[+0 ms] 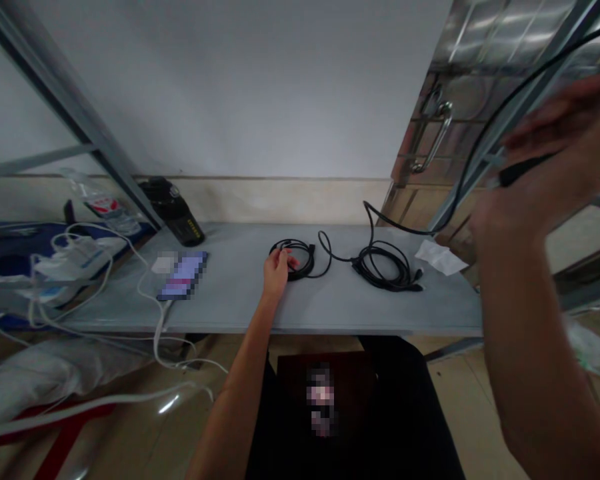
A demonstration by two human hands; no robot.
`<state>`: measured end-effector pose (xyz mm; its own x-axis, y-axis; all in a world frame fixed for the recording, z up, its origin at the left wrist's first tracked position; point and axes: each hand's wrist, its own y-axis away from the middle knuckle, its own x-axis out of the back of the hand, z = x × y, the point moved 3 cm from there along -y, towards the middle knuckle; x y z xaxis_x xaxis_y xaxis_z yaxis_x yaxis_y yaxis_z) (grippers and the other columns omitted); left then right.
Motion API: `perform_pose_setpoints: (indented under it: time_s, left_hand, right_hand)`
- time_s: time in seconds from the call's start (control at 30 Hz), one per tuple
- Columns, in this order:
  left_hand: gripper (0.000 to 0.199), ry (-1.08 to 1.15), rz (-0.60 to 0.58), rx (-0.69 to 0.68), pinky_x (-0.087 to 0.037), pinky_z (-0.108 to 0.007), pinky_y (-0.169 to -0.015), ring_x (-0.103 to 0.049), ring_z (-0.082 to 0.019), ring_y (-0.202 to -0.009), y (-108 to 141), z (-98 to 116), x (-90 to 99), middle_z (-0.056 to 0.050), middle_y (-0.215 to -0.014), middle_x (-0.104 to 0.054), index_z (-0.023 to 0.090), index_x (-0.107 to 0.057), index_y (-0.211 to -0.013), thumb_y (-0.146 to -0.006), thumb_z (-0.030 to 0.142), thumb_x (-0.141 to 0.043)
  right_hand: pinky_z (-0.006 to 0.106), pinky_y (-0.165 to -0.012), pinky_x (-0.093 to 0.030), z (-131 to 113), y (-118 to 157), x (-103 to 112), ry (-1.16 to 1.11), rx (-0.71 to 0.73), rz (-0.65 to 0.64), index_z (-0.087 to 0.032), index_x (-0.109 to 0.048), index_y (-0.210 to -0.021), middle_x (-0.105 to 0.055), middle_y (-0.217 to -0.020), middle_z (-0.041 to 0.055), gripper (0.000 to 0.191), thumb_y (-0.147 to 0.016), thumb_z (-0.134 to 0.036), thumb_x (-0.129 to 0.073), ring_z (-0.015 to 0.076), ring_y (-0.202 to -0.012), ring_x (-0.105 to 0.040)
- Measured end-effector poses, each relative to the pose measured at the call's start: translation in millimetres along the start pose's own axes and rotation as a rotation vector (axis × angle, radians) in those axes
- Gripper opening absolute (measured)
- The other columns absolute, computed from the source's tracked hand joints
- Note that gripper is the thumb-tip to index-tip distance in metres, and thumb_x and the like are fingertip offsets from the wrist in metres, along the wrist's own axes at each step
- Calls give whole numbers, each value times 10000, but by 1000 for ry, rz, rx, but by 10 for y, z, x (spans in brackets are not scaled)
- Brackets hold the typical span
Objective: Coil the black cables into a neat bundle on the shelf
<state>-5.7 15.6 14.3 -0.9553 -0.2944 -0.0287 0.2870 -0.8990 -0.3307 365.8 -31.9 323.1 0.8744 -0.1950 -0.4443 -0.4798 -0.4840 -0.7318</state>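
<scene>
My left hand (279, 270) has its fingers closed on the left side of a small black cable coil (307, 265) on the grey table. A larger black cable coil (385, 267) lies to its right, and black cable links the two. From there a black cable (463, 183) rises to the upper right. My right hand (545, 167) is raised high at the right, blurred by motion, with a dark object (525, 169) at its palm side; how its fingers close is unclear.
On the grey table (230, 300) are a phone (184, 275), a black bottle (175, 212) and a crumpled tissue (441, 257). White cables (155, 333) and a power strip (80, 257) lie at the left. Metal posts (75, 113) frame both sides.
</scene>
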Motion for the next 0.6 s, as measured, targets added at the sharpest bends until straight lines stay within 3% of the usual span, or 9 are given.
perform_pose_setpoints:
  time_s: [0.07, 0.13, 0.27, 0.33, 0.4, 0.47, 0.6]
  left_hand:
    - [503, 2, 3, 3, -582, -354, -698, -720, -216, -685, -4, -4, -4, -67, -769, -789, 188, -739, -1061, -1053, 678, -627]
    - [506, 9, 7, 19, -582, -355, -701, -718, -218, -686, -5, -11, -10, -66, -762, -784, 189, -746, -1057, -1059, 680, -621]
    - [568, 31, 26, 35, -573, -351, -676, -712, -224, -691, -11, -30, -12, -72, -782, -768, 180, -755, -1080, -1058, 728, -607]
    - [590, 13, 55, 12, -563, -347, -669, -696, -222, -699, -24, -34, 5, -66, -794, -746, 182, -760, -1059, -1056, 750, -601]
    - [590, -35, 83, -24, -549, -338, -684, -666, -214, -716, -40, -33, 27, -49, -788, -706, 188, -767, -1012, -1062, 750, -595]
    - [573, -84, 94, -51, -533, -328, -712, -637, -205, -742, -52, -30, 42, -32, -787, -672, 194, -767, -983, -1075, 731, -593]
    - [515, -114, 69, -64, -501, -315, -732, -597, -191, -769, -61, -13, 25, -14, -812, -637, 204, -726, -929, -1091, 682, -627]
  right_hand:
    - [355, -661, -526, 139, 295, -235, 70, 137, -37, -316, -768, -885, -724, -804, -35, 488, -1143, -627, -494, 125, -743, -755]
    - [329, -622, -519, 414, 626, -442, 95, 140, -188, -260, -756, -916, -711, -787, 1, 532, -1141, -683, -525, 138, -685, -701]
    - [345, -805, -594, 1156, 1436, -699, 357, 35, -710, -241, -748, -1095, -765, -929, 52, 508, -1227, -594, -407, 186, -874, -745]
    - [383, -908, -598, 1503, 1884, -736, 499, 50, -970, -215, -739, -1140, -785, -1071, 99, 483, -1242, -536, -392, 229, -997, -755]
    - [408, -969, -584, 1793, 2290, -720, 647, 74, -1151, -191, -734, -1174, -782, -1162, 138, 433, -1247, -453, -397, 261, -1073, -745]
    - [422, -1005, -574, 2009, 2606, -674, 762, 85, -1234, -179, -726, -1237, -780, -1213, 154, 361, -1240, -383, -428, 275, -1104, -735]
    - [457, -1041, -567, 2220, 2905, -578, 840, 85, -1224, -165, -701, -1351, -785, -1213, 167, 303, -1223, -323, -476, 304, -1155, -719]
